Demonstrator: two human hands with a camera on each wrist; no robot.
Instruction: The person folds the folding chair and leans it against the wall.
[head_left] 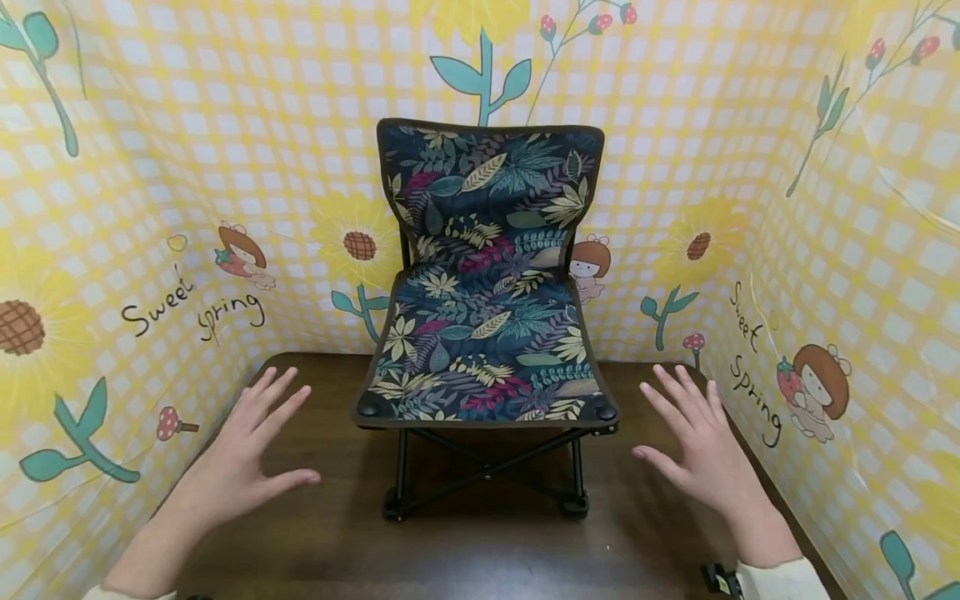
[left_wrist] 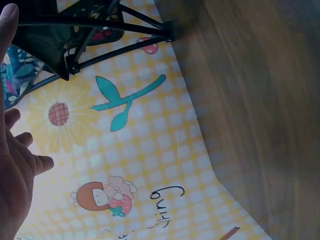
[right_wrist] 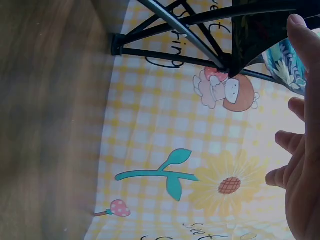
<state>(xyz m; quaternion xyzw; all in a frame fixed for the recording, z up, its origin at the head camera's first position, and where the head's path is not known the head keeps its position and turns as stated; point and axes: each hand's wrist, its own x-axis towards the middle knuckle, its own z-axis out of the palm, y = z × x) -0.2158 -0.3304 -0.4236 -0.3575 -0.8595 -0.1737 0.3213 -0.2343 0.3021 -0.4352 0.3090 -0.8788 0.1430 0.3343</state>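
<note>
A small folding chair (head_left: 487,333) stands unfolded and upright, facing me, its dark fabric printed with colourful leaves. Crossed black metal legs (head_left: 487,477) hold up the seat. To the chair's left my left hand (head_left: 247,450) hovers with fingers spread, touching nothing. On the other side my right hand (head_left: 701,450) is held the same way, apart from the chair. Each wrist view shows part of the black frame beside that hand: the chair frame (left_wrist: 95,22) in the left one, and the chair frame (right_wrist: 200,20) in the right one.
The chair stands on a dark brown wooden tabletop (head_left: 480,558). Yellow checked cloth (head_left: 300,108) with sunflowers, cartoon figures and "Sweet Spring" lettering walls it in at the back and both sides. A small black device (head_left: 722,579) sits by the right cuff.
</note>
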